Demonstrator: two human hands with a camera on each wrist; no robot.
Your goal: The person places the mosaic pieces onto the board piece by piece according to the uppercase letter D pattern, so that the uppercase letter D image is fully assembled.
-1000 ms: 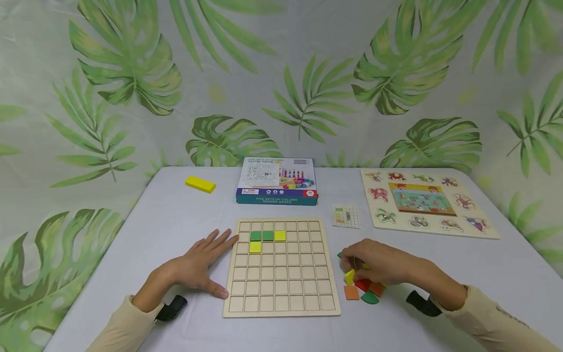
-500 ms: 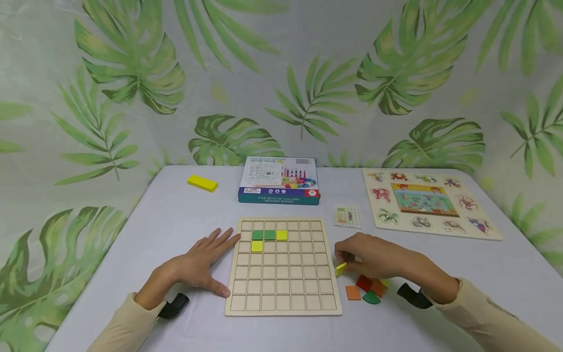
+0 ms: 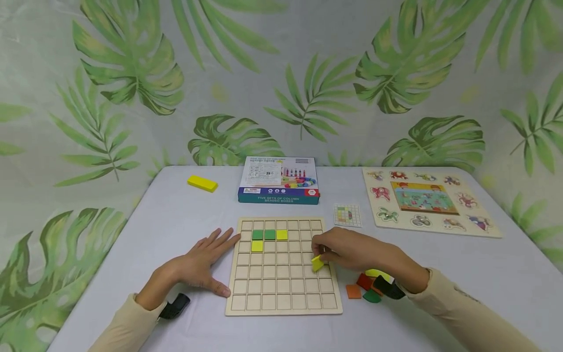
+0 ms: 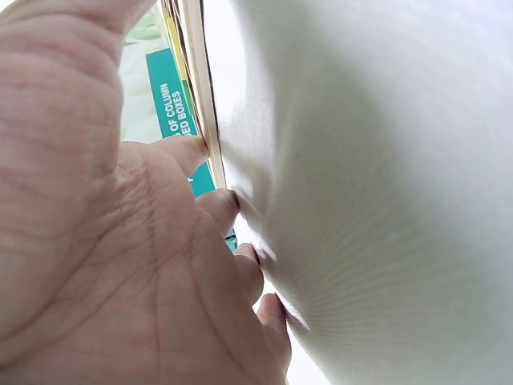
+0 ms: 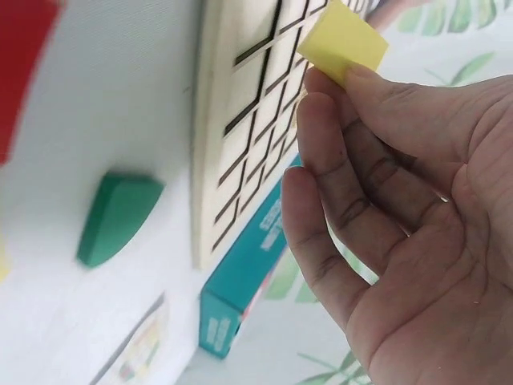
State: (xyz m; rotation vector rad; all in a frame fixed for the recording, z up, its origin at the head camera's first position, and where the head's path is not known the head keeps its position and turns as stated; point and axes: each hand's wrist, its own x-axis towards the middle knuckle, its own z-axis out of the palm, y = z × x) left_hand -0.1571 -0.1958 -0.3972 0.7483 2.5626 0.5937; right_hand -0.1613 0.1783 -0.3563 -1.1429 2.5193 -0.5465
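A yellow square tile [image 5: 343, 40] is pinched between the thumb and forefinger of my right hand [image 3: 349, 248], held over the right side of the wooden grid board [image 3: 283, 303]. On the board's upper left lie two green square tiles [image 3: 263, 235] side by side, a yellow tile [image 3: 281, 235] to their right, and another yellow tile [image 3: 257, 246] one row below. My left hand [image 3: 198, 266] lies with spread fingers on the table, forefinger and thumb touching the board's left edge. In the left wrist view the fingertips reach the table beside the board's rim.
Right of the board lies a loose heap with an orange tile [image 3: 353, 292], a red piece [image 3: 364, 281] and a green rounded piece [image 3: 372, 296]. A pattern card [image 3: 348, 215], a boxed set [image 3: 278, 193], an animal puzzle board [image 3: 433, 200] and a yellow block [image 3: 202, 183] stand farther back.
My right hand has taken the yellow tile out of the heap and carried it left over the board's right side. The left hand has stayed at the board's edge.
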